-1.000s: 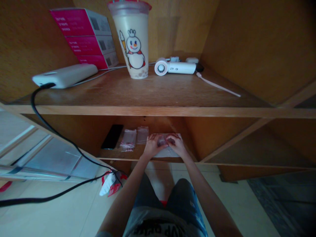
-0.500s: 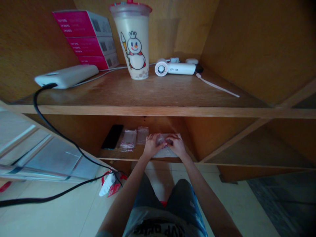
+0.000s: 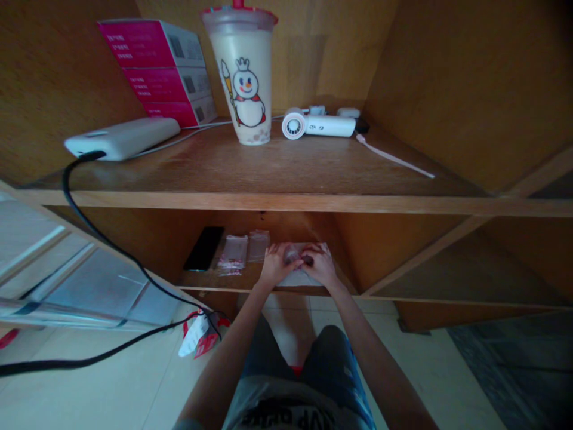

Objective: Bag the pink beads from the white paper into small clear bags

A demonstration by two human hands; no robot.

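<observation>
A small, thin, clear plastic piece (image 3: pixel 292 253), glossy and see-through, lies on the lower wooden shelf between the person's two bare hands. Its outline is largely covered by fingers, and what, if anything, it contains is too small to make out. Beneath it is a flat, whitish, rectangular sheet (image 3: pixel 299 278), partly hidden by both hands.

The left hand (image 3: pixel 274 264) is at the plastic's left side and the right hand (image 3: pixel 320 264) at its right, fingers curled over and thumbs turned inward, the tips almost meeting. Whether either hand pinches the plastic or only presses on it, I cannot tell.

Which way the plastic points, and its long axis, cannot be read under the fingers. The sheet seems to run longer left to right.

Left of the left hand are flat, clear plastic bags with reddish marks (image 3: pixel 233 249) and, farther left, a black rectangular phone (image 3: pixel 203 248), slanting from near left to far right.
</observation>
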